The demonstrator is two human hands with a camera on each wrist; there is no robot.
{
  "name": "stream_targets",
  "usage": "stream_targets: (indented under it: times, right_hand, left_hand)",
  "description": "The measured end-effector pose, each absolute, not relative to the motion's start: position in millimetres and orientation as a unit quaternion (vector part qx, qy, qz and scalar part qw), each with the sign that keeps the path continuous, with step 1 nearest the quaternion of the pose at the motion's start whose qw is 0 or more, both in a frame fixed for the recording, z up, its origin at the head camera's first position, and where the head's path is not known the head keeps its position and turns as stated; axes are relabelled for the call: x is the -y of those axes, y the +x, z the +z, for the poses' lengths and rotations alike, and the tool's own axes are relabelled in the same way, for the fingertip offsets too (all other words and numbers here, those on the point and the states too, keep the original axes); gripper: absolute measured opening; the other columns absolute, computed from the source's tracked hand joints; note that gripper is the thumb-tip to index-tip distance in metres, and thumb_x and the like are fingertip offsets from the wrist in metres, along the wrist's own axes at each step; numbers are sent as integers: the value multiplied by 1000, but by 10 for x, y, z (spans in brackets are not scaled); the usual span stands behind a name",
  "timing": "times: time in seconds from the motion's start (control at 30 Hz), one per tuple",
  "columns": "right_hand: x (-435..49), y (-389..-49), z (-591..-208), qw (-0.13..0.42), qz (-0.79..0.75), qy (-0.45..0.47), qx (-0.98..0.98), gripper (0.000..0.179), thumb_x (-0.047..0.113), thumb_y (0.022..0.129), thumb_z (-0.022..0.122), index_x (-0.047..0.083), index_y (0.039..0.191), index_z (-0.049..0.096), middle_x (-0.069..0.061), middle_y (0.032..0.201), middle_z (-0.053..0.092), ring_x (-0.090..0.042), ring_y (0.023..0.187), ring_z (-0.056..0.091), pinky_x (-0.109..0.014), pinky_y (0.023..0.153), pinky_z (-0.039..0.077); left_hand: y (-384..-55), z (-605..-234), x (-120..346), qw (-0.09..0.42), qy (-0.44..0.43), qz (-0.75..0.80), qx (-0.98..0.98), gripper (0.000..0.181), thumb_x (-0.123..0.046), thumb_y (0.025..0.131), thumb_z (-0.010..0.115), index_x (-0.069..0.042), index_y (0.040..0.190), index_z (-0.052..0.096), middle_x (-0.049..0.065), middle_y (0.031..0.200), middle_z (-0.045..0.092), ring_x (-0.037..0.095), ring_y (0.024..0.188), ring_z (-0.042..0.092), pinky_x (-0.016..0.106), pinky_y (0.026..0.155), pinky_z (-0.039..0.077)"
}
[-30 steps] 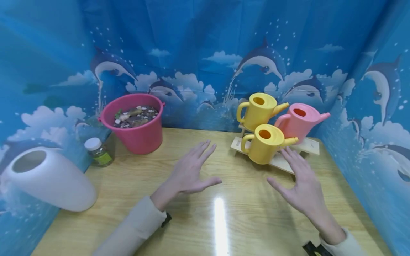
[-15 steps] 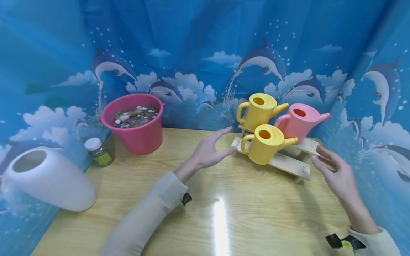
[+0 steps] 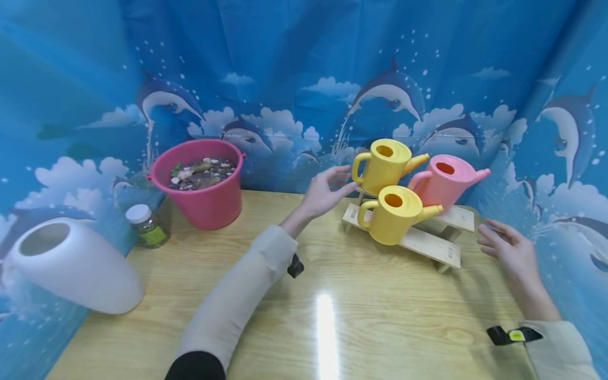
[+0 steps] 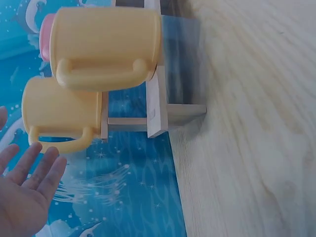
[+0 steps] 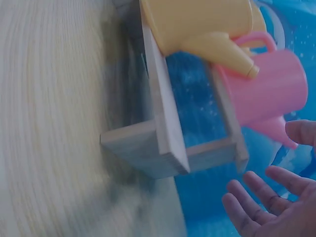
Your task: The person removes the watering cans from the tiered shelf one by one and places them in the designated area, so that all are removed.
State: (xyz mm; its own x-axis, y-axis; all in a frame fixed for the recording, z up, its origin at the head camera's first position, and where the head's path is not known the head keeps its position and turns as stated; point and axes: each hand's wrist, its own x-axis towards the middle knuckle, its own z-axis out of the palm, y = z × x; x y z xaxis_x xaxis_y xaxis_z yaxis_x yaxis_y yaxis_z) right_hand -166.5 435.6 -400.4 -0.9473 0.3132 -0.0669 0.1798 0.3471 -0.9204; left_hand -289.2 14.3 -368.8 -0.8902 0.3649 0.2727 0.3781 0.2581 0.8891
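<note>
My left hand (image 3: 324,194) reaches to the left side of the back yellow watering can (image 3: 386,164), its fingers close by the handle and holding nothing. In the left wrist view that hand (image 4: 27,195) has its fingers spread near the can's handle (image 4: 66,144). A second yellow watering can (image 3: 392,216) stands on the front step of a two-step wooden stand (image 3: 429,245). A pink watering can (image 3: 444,184) sits on the back step. My right hand (image 3: 513,256) hovers right of the stand, fingers loosely bent; in the right wrist view the hand (image 5: 276,202) is near the pink spout.
A pink bucket (image 3: 209,206) with pebbles and shells stands at the back left. Beside it are a lidded jar (image 3: 147,227) and a white vase (image 3: 85,269). A blue dolphin-print curtain (image 3: 285,79) hangs behind and beside the wooden table (image 3: 380,316).
My left hand has moved right and forward to the back yellow can. My right hand has shifted right, away from the front yellow can's spout to beside the stand.
</note>
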Motion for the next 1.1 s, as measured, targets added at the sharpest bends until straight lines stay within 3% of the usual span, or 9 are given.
stream_targets:
  times: [0.23, 0.43, 0.6, 0.77, 1.1]
  right_hand:
    - [-4436, -1794, -4107, 32, 638, -154, 753, 81, 36, 102, 70, 8, 166, 30, 28, 91, 72, 3, 78, 74, -15, 69, 61]
    - [-4476, -1871, -4153, 17, 642, -158, 750, 83, 39, 101, 71, 9, 166, 30, 26, 89, 75, 1, 78, 75, -17, 68, 62]
    - [-4483, -1910, -4177, 11, 651, -151, 744, 73, 37, 101, 71, 14, 163, 39, 24, 89, 75, 0, 78, 75, -17, 68, 62]
    - [-4477, -1927, -4182, 12, 656, -150, 739, 50, 34, 101, 71, 20, 146, 53, 23, 89, 75, -1, 78, 76, -17, 68, 62]
    - [-4481, -1945, -4185, 17, 633, -162, 757, 57, 39, 100, 72, 18, 149, 52, 25, 88, 75, 0, 78, 75, -18, 68, 63]
  left_hand:
    - [-3152, -3729, -229, 24, -226, -567, 792, 53, -35, 104, 68, -14, 151, 56, 12, 141, 69, 28, 124, 69, 43, 100, 62]
    - [-3354, -3824, -282, 43, -213, -580, 785, 50, -29, 105, 67, -11, 150, 57, 13, 139, 69, 30, 123, 68, 42, 101, 61]
    - [-3445, -3881, -373, 23, -200, -586, 785, 47, -30, 105, 68, -18, 150, 58, 10, 141, 68, 28, 125, 68, 39, 101, 61]
    - [-3472, -3882, -465, 21, -182, -594, 783, 45, -28, 105, 68, -19, 148, 60, 9, 141, 68, 26, 122, 69, 37, 96, 63]
    - [-3485, -3808, -549, 23, -200, -593, 779, 35, -22, 102, 71, -14, 136, 68, 10, 126, 74, 24, 107, 72, 30, 86, 63]
